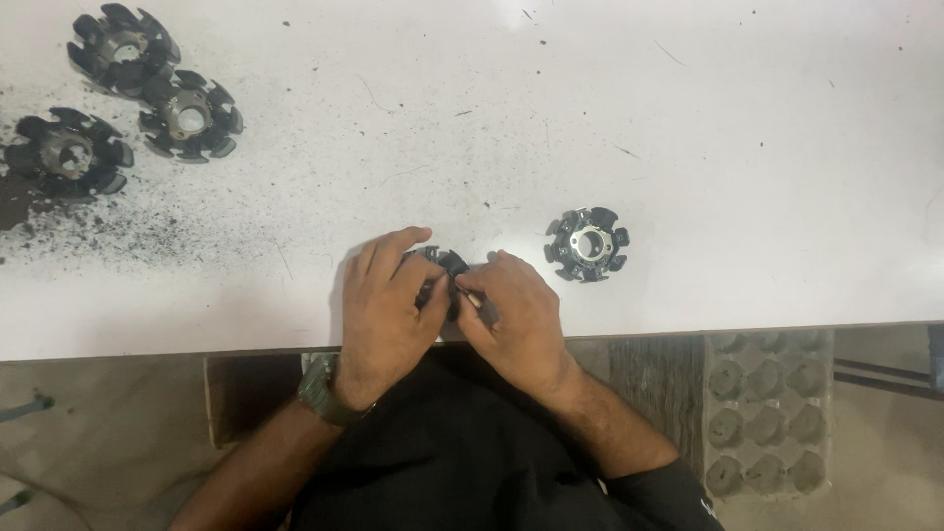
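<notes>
My left hand (385,300) and my right hand (516,315) meet near the front edge of the white table (472,118). Between them sits a black toothed metal core (449,265), mostly hidden by my fingers. Both hands grip it; my right hand also seems to pinch a thin metal tool against it, though that is hard to make out. A wristwatch (323,393) is on my left wrist. Another black toothed core (588,244) with a shiny hub lies on the table just right of my hands.
Three dirty black cores (123,44) (189,118) (67,155) lie at the table's far left amid dark grit and dust. A grey moulded pulp tray (767,413) sits below the table edge at the right. Dark specks dot the tabletop.
</notes>
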`<state>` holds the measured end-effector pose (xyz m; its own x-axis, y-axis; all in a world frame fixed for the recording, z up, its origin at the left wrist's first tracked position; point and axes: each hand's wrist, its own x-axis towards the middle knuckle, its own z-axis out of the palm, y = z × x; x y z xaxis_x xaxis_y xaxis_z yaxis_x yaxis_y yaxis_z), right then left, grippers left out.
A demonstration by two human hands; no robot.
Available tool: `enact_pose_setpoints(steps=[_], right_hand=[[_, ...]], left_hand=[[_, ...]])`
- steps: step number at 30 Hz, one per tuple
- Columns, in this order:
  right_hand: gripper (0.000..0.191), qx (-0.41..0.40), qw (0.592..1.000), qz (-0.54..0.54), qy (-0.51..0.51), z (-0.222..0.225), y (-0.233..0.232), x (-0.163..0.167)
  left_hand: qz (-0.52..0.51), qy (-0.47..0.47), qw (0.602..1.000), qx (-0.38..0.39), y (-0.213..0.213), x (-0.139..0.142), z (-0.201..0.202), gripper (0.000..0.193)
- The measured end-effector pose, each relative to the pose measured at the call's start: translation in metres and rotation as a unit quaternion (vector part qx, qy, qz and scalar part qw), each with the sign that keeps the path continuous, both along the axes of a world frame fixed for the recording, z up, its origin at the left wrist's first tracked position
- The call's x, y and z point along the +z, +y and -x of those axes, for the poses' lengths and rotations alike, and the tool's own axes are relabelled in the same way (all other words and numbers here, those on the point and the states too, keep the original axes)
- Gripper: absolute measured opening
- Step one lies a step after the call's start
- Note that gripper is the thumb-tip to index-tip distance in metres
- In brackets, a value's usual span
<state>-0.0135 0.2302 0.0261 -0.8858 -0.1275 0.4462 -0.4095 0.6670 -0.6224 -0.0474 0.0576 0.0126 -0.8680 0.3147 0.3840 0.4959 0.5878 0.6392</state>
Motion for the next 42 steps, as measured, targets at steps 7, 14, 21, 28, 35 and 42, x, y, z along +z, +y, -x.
enact_pose_setpoints(steps=[7,14,21,28,35,42], right_hand=[[0.025,0.005,1.000,0.006,0.000,-0.002,0.000,-0.001],[0.026,0.016,0.999,-0.027,0.023,0.000,-0.006,0.001],[0.027,0.014,0.998,-0.067,-0.003,-0.001,-0.007,0.003],[0.022,-0.021,0.998,0.009,0.052,-0.003,-0.003,-0.007],[0.019,-0.019,0.999,0.039,0.019,0.001,-0.005,-0.019],[0.019,-0.023,0.999,0.035,0.013,-0.001,-0.003,-0.017]], left_hand=[[-0.014,-0.031,0.999,0.012,0.003,-0.009,0.001,0.013],[-0.022,-0.023,0.999,0.014,0.000,-0.014,0.000,0.014],[-0.024,-0.012,1.000,0.015,-0.003,-0.010,-0.001,0.013],[0.022,0.041,0.999,0.011,-0.013,0.002,0.002,0.030],[0.053,0.056,0.997,-0.016,-0.019,0.006,0.010,0.016],[0.034,0.036,0.998,-0.048,-0.020,0.008,0.015,0.013]])
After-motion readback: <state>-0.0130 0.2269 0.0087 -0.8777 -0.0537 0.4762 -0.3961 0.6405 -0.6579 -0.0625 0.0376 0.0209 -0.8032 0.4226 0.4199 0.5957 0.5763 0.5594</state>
